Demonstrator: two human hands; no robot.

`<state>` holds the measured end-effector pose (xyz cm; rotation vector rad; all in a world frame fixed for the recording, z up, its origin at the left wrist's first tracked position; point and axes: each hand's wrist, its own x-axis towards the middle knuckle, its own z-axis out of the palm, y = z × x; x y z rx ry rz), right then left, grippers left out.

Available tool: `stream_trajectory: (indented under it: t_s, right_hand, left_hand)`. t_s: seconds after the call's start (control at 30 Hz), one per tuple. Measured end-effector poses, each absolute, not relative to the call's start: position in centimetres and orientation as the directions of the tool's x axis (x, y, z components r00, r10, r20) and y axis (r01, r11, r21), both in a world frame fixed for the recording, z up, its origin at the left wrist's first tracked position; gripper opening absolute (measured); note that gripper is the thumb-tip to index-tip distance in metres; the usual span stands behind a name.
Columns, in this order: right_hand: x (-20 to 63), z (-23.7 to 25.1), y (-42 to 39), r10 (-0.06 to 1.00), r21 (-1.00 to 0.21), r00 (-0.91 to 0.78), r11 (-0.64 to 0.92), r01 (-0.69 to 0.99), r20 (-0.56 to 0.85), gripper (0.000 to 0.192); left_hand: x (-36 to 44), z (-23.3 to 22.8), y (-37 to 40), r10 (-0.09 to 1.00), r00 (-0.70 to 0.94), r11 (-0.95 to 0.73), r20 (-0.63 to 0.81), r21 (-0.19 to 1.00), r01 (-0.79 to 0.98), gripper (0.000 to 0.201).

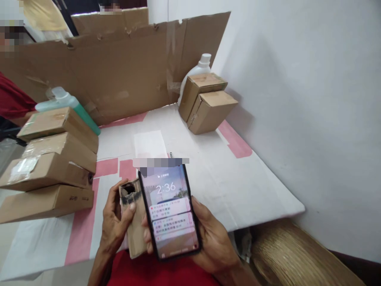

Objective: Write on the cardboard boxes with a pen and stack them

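Your right hand [212, 234] cradles a lit phone [169, 212] from below, fingers wrapped around its edges. Just beside it, your left hand [114, 224] grips a torn cardboard packet [133, 222], thumb across its front, touching the phone's left side. Beyond on the table [208, 171], stacked boxes [50, 163] sit left; two boxes [206, 103] lean far right.

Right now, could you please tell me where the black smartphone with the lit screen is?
The black smartphone sits low in the head view's centre, held in the right hand, beside the torn cardboard packet in the left hand.
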<state>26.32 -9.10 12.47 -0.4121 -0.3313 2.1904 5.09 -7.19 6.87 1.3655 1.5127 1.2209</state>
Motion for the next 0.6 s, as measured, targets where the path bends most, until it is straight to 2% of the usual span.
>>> stream_trajectory:
  t_s: [0.07,0.2,0.27,0.37,0.47,0.6]
  right_hand:
    - [27.5,12.0,-8.5,0.841,-0.405,-0.510,-0.535,-0.741,-0.179,0.064]
    - [31.1,8.9,-6.3,0.936,-0.501,-0.268,-0.348,-0.792,-0.228,0.062]
    - [33.2,6.3,-4.9,0.947,-0.571,-0.144,-0.290,-0.768,-0.287,0.060]
    - [36.1,2.3,-3.1,0.902,-0.644,0.024,-0.289,-0.709,-0.432,0.051]
    - [37.8,-0.6,-2.2,0.858,-0.606,0.042,-0.327,-0.725,-0.512,0.050]
    - [38.5,-2.3,-2.1,0.853,-0.563,0.027,-0.319,-0.763,-0.521,0.051]
  left_hand:
    - [4.6,6.6,-7.0,0.990,-0.134,-0.016,0.054,0.963,0.269,0.066]
    - [4.6,6.7,-6.9,0.983,-0.184,0.047,0.004,0.962,0.269,0.067]
    - [4.8,7.0,-6.9,0.979,-0.205,0.069,-0.013,0.960,0.270,0.069]
    - [5.3,7.4,-7.0,0.974,-0.225,0.094,-0.031,0.956,0.276,0.072]
    - [5.5,7.8,-7.2,0.969,-0.244,0.117,-0.049,0.955,0.274,0.074]
    - [5.6,8.0,-7.3,0.965,-0.254,0.131,-0.063,0.956,0.262,0.076]
